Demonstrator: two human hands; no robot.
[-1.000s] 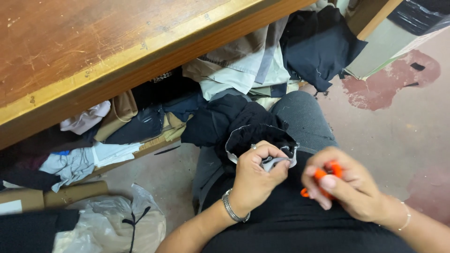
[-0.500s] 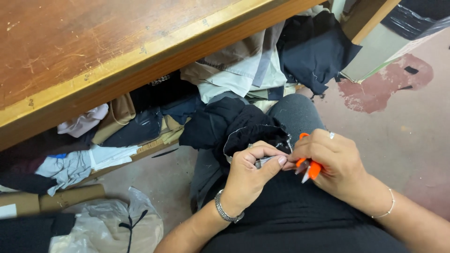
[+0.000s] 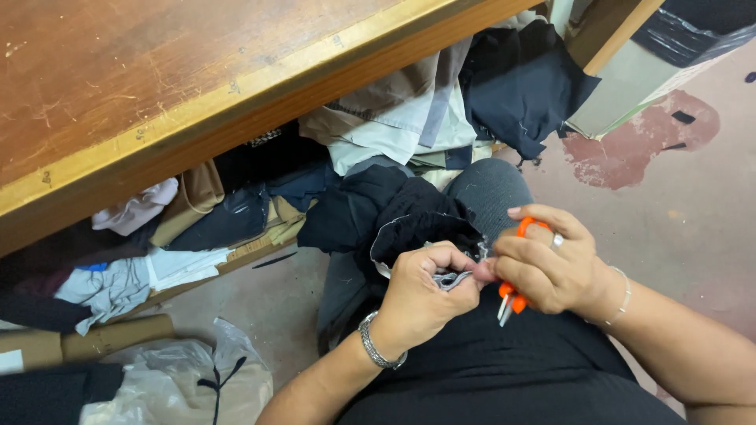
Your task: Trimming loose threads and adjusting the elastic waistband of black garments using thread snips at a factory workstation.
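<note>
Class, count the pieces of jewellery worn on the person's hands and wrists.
3: a metal link bracelet on the left wrist, a thin bracelet on the right wrist, and a ring on a right-hand finger. Others may be hidden by curled fingers.

The surface (image 3: 157,71) was worn, scratched wood; the garment (image 3: 417,220) matt black cloth; the snips (image 3: 516,299) glossy orange plastic.
</note>
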